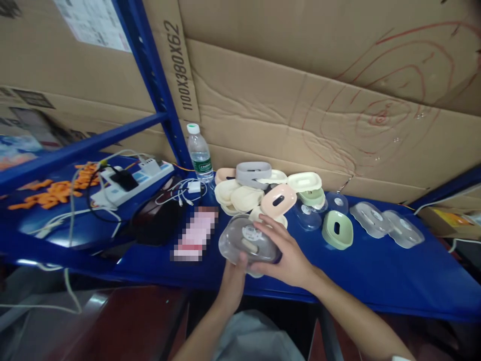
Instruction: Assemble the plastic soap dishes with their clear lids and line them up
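Observation:
Both hands hold a clear, grey-looking plastic cover (235, 240) with a round white label, just above the front of the blue shelf. My left hand (232, 287) grips its near edge from below, thumb up against the side. Wrapped over the right side is my right hand (291, 258), fingers on top and thumb at the near edge. Beyond the cover lie a pink oval dish (288, 194) with a slot, cream oval pieces (246, 198) and a grey oval dish (253, 173). A green slotted dish (342, 240) sits to the right of my right hand.
More clear covers (404, 229) lie at the right. A water bottle (200, 155) stands at the back beside the blue post. Leftward are a pixelated pink rectangle (195, 233), a white charger (194, 187), a power strip (150, 173) with cables, and orange pieces (56, 193). Cardboard (263, 100) walls the back.

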`<state>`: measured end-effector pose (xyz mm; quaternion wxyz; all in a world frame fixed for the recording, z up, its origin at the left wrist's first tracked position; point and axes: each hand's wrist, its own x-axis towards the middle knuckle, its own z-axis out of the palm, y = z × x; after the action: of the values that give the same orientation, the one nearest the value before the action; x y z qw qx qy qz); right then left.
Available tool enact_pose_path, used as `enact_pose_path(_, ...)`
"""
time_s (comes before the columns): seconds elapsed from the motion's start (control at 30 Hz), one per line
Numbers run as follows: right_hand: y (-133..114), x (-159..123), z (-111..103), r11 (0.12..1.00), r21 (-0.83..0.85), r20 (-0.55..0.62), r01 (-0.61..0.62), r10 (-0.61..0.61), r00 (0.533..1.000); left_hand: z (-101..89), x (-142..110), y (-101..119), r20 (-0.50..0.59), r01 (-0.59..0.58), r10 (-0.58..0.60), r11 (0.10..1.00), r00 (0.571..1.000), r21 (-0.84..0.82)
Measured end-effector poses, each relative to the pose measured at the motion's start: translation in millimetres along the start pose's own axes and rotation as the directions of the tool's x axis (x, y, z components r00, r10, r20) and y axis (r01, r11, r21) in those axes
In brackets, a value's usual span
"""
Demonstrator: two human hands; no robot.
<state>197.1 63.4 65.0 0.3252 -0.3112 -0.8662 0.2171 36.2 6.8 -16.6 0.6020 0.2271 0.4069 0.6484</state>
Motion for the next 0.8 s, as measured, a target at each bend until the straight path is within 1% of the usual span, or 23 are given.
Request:
enact_pose_path(0.03,5.5,6.9,-5.5,0.999,-0.032,-0.021,0.017,-0.017,1.0,-4.3,-0.8,-1.8,-0.007,0.017,-0.017,1.0,1.0,-0.024)
enact_pose_path(0.1,25.9,22.2,-25.0,0.99,-0.143,-0.117,0.009,-0.026,0.993,-8.7,-2.3,-5.9,-0.029,0.053,-0.054,0.998,0.998,-0.02)
enact_pose_path(0.17,57.0,40.7,-50.6,0.962,-0.264,-0.245,-0.068,0.002,0.97,-9.3,-3.6,-10.0,-0.054,0.067,-0.065,0.997,0.996,0.028)
enact_pose_path(0.2,74.9,50.8,-63.5,0.942,-0.312,-0.289,-0.121,0.027,0.957,-9.0,-4.4,-12.1,-0.058,0.069,-0.066,0.996,0.996,0.049)
enact_pose_path(0.23,92.7,60.9,-75.5,0.924,-0.344,-0.301,-0.167,0.059,0.952,-8.7,-5.5,-14.3,-0.057,0.074,-0.07,0.995,0.996,0.061)
enact_pose_path(0.3,122.0,78.7,-94.1,0.888,-0.386,-0.266,-0.249,0.151,0.952,-9.1,-8.2,-18.5,-0.058,0.081,-0.077,0.995,0.995,0.067)
enact_pose_path(0.33,130.8,84.6,-100.0,0.867,-0.405,-0.25,-0.292,0.202,0.947,-9.9,-9.4,-20.4,-0.055,0.084,-0.08,0.994,0.995,0.068)
enact_pose_path(0.37,134.3,87.3,-103.4,0.843,-0.422,-0.253,-0.333,0.243,0.936,-10.9,-10.2,-22.2,-0.045,0.084,-0.08,0.994,0.996,0.072)
enact_pose_path(0.4,132.1,86.0,-104.3,0.826,-0.434,-0.273,-0.361,0.262,0.926,-11.9,-10.2,-23.6,-0.031,0.079,-0.076,0.994,0.997,0.079)
enact_pose_path(0.43,124.3,80.5,-102.8,0.825,-0.435,-0.297,-0.361,0.247,0.922,-12.5,-9.3,-24.5,-0.016,0.068,-0.067,0.994,0.998,0.09)
enact_pose_path(0.47,111.2,70.8,-99.0,0.845,-0.421,-0.312,-0.33,0.207,0.927,-12.3,-7.3,-24.8,-0.009,0.052,-0.051,0.993,0.999,0.104)
enact_pose_path(0.5,94.0,57.7,-93.2,0.88,-0.395,-0.298,-0.264,0.149,0.943,-11.1,-4.5,-24.4,-0.004,0.034,-0.034,0.992,0.999,0.121)
enact_pose_path(0.53,73.9,42.4,-85.5,0.92,-0.357,-0.249,-0.163,0.074,0.966,-8.6,-1.0,-23.3,-0.001,0.014,-0.014,0.99,1.0,0.138)
enact_pose_path(0.57,52.6,26.3,-76.2,0.951,-0.301,-0.155,-0.069,0.023,0.988,-5.0,2.7,-21.5,0.005,-0.004,0.003,0.988,1.0,0.155)
enact_pose_path(0.6,31.8,10.8,-65.8,0.966,-0.258,-0.028,0.021,-0.029,0.999,-0.5,6.1,-19.1,0.018,-0.019,0.016,0.985,1.0,0.17)
enact_pose_path(0.63,13.0,-2.9,-54.9,0.967,-0.243,0.08,0.075,-0.057,0.995,4.6,8.9,-16.3,0.035,-0.035,0.029,0.982,0.999,0.183)
enact_pose_path(0.67,-2.6,-14.1,-44.2,0.967,-0.237,0.13,0.09,-0.061,0.99,9.7,10.5,-13.0,0.056,-0.052,0.042,0.979,0.998,0.199)
enact_pose_path(0.7,-14.4,-22.4,-34.4,0.969,-0.23,0.14,0.094,-0.063,0.988,14.5,11.0,-9.2,0.076,-0.071,0.055,0.974,0.996,0.217)
enact_pose_path(0.73,-22.5,-27.7,-26.3,0.972,-0.217,0.12,0.087,-0.062,0.991,18.4,10.2,-5.0,0.09,-0.091,0.072,0.967,0.993,0.239)
enact_pose_path(0.8,-29.8,-31.0,-16.9,0.989,-0.133,0.026,0.065,-0.062,0.998,23.3,6.2,4.3,0.096,-0.139,0.116,0.948,0.989,0.287)
